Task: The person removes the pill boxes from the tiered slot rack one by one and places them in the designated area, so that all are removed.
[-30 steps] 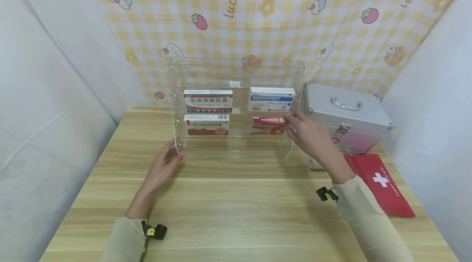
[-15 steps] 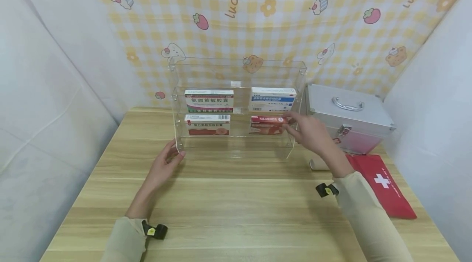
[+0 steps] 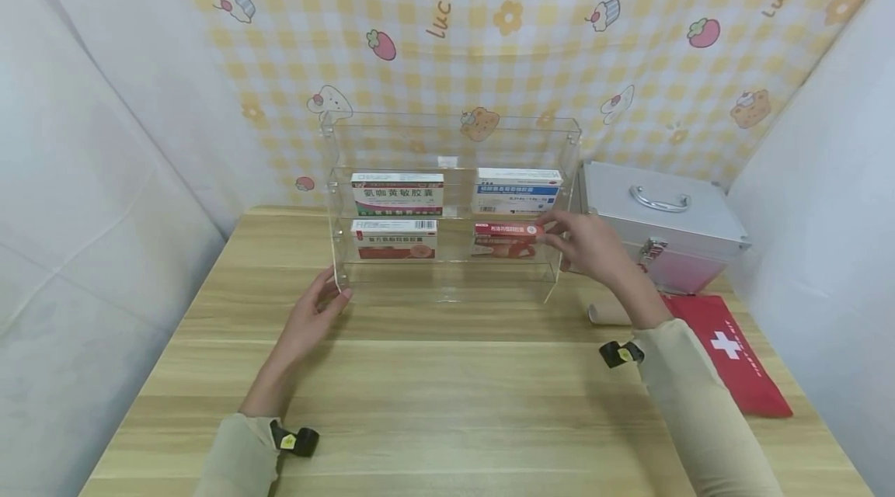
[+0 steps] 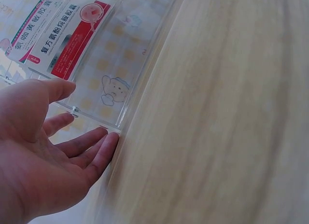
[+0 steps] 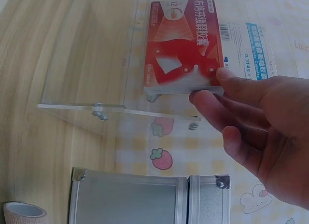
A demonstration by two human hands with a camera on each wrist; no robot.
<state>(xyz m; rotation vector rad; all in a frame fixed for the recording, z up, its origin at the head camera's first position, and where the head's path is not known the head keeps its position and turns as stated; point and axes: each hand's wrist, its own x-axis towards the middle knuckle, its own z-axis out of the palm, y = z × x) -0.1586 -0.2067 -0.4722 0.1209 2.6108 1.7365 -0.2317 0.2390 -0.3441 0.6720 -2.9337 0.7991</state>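
Note:
A clear acrylic rack (image 3: 447,270) stands on the wooden table, holding several medicine boxes on two tiers. My right hand (image 3: 593,247) pinches the right end of a red medicine box (image 3: 505,241) on the lower right; in the right wrist view the thumb lies on its front corner (image 5: 183,50) and the index finger at its end. A white-and-blue box (image 3: 517,192) sits above it. My left hand (image 3: 312,314) touches the rack's lower left side with fairly straight fingers. Nearest to it are a white-and-red box (image 3: 394,239) and a green-and-white box (image 3: 397,195).
Right of the rack stands a silver metal case (image 3: 660,221) with a handle. In front of it lie a small beige roll (image 3: 607,314) and a red first aid pouch (image 3: 734,357). A yellow checked cloth (image 3: 517,54) hangs behind the rack.
The red medicine box has shifted slightly left and sits straighter on its shelf, my right hand moving with it. My left hand has stayed at the rack's side.

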